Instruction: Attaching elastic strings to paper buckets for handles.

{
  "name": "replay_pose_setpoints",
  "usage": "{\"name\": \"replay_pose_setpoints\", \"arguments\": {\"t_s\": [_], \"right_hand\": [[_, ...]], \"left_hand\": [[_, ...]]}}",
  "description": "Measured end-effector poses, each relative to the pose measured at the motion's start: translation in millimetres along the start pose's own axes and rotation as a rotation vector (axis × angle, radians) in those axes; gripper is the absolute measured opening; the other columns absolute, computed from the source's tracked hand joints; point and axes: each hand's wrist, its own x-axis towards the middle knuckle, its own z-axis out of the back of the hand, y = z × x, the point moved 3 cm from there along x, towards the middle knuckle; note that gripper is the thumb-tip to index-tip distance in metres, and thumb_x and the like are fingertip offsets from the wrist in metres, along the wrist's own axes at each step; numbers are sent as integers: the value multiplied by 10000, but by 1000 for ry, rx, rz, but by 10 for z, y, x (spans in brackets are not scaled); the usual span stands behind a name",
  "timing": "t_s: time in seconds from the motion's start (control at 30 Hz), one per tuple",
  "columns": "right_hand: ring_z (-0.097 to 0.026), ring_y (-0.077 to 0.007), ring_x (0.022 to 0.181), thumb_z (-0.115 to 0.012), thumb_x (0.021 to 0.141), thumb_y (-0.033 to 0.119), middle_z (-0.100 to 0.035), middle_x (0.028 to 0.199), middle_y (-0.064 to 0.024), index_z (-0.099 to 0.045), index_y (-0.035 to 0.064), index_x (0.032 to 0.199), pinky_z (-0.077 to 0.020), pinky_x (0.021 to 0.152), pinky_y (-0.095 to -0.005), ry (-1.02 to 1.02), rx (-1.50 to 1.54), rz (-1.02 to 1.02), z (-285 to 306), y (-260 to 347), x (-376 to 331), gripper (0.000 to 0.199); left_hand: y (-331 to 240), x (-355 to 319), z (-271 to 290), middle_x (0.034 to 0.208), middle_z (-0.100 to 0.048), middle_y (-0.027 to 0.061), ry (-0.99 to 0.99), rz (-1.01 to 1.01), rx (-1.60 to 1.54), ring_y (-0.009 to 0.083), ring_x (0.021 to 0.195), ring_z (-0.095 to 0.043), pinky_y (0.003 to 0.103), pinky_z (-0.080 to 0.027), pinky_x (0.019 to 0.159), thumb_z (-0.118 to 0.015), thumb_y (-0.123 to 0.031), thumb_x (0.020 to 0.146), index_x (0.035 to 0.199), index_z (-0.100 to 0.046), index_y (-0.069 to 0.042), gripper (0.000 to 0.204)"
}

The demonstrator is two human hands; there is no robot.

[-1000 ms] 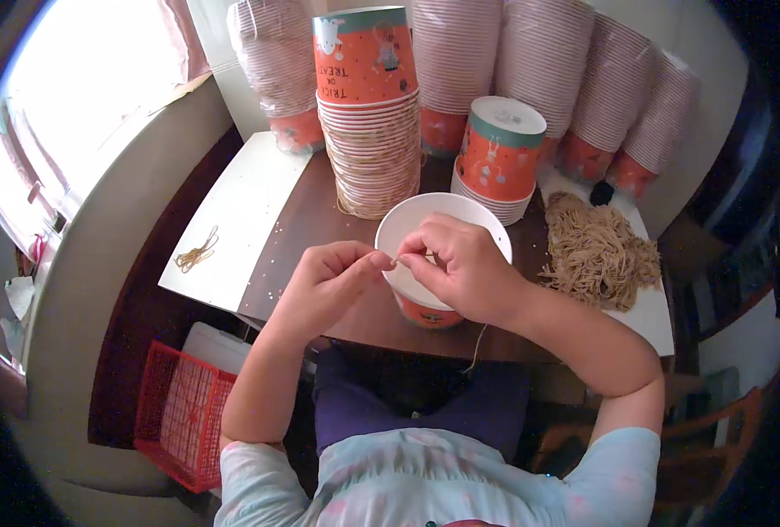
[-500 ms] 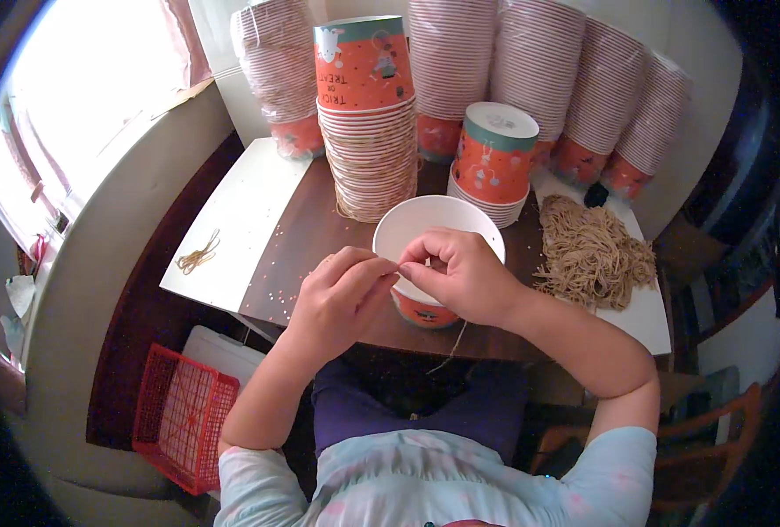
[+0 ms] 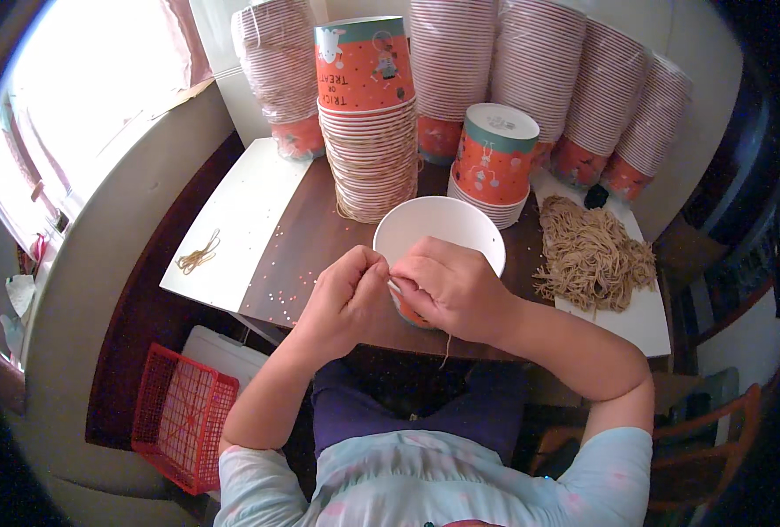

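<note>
Both the left hand (image 3: 348,294) and right hand (image 3: 450,285) pinch a tan string (image 3: 447,344) at the white paper cup (image 3: 438,230)'s 6 o'clock rim, apparently mid-threading; pulling it through needs a steady grip.

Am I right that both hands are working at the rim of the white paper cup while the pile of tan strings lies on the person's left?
Not quite: the head view shows the pile of tan strings on the person's right. Both the left hand and right hand are indeed at the rim of the white paper cup.

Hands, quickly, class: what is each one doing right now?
Left hand: grip closed, pinching a thin tan string at the rim of the white paper cup.
Right hand: grip closed on the same string, resting against the cup.
</note>
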Motion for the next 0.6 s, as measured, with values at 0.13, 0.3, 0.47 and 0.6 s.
{"name": "replay_pose_setpoints", "arguments": {"t_s": [0.13,0.3,0.47,0.6], "right_hand": [[-603,-261,678,-669,719,23,-590,797,-92,-604,41,858,-501,576,-347,1,-20,34,14,7,8,154],[-602,-270,691,-655,728,39,-594,802,-101,-612,30,849,-497,597,-353,80,53,-55,0,-54,7,128],[-610,-252,719,-645,754,60,-605,798,-102,-624,23,832,-489,649,-340,141,173,-203,-55,-292,-1,89],[-609,-177,700,-641,775,117,-635,756,-93,-650,13,836,-478,648,-299,297,287,-455,-140,-542,4,120]], "left_hand": [[10,-1,4,653,-490,16,22,-18,2,60,641,-439,244,-392,557,-473,-141,943,872,-531,24,189],[29,-15,8,683,-485,-43,64,60,-16,29,643,-422,189,-344,548,-480,-187,965,835,-561,-13,232],[96,30,145,712,-565,-8,-63,8,62,55,675,-498,213,-405,592,-506,-206,954,809,-615,-1,274],[362,82,250,701,-594,34,-195,-63,93,47,616,-501,206,-410,553,-584,-145,898,876,-651,31,189]]}}
